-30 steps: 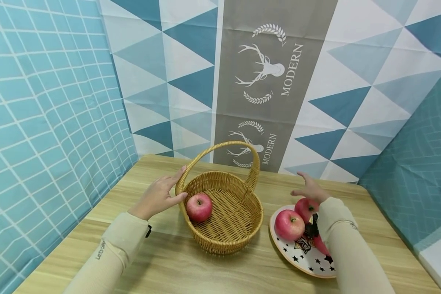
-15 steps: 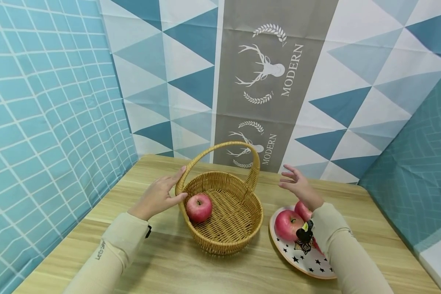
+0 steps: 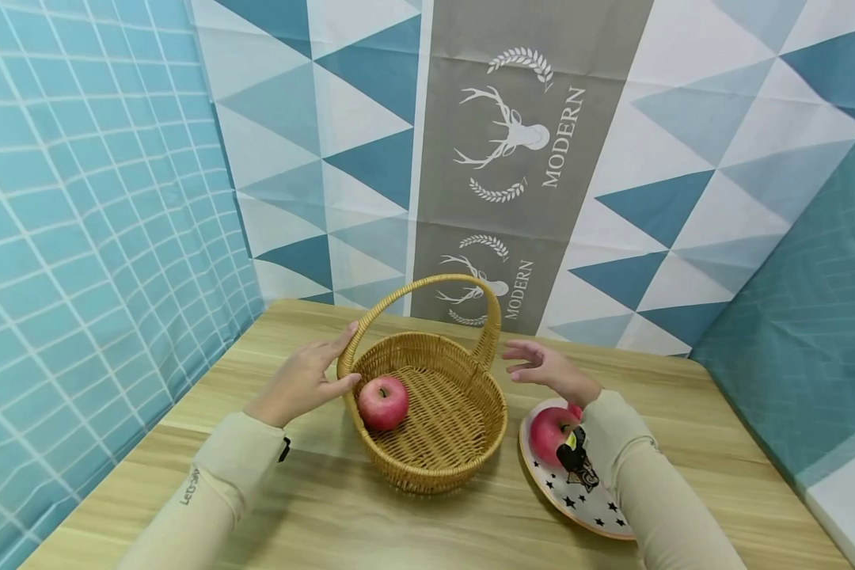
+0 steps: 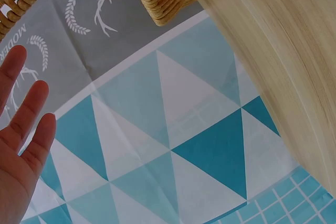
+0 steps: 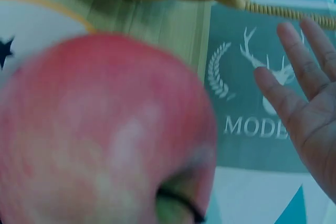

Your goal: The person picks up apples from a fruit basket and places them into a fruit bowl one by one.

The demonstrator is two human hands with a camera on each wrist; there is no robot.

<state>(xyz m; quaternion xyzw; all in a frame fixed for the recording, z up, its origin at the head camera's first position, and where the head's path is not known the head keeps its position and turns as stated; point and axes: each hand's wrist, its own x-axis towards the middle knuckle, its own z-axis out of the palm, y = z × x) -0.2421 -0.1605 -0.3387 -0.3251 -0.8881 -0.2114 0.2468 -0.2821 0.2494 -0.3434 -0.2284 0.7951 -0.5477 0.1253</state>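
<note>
Backing everything is the patterned backdrop (image 3: 366,103), w/ the wood table (image 3: 313,514) in front. Mid-table you've got the wicker basket (image 3: 431,479), upright, its handle arching over the opening. To its R, apart from it, sits the starred plate (image 3: 593,513), partly hidden by your R sleeve (image 3: 655,483). Your L hand (image 3: 302,384) is at the basket's L side, thumb & forefinger wide apart, tips touching approx. where handle meets rim; the other fingers look straight in the L wrist view. Your R hand (image 3: 552,372) hangs just beside the handle's R foot, no clear contact, fingers apart & slightly bent, nothing held. Smallest: the apples. One basket apple (image 3: 383,402) lies inside by the L wall; one plate apple (image 3: 550,435) shows fully enough, plus a sliver of another apple (image 3: 575,411) behind it. Step in hand, prob.: L steadies the basket while R goes bare between plate & basket; can't tell if it's for the handle or the apple inside. Next move calls for steady L contact, & if it's the apple, R fingers spread apple-wide, passing under the handle w/o knocking it.
</note>
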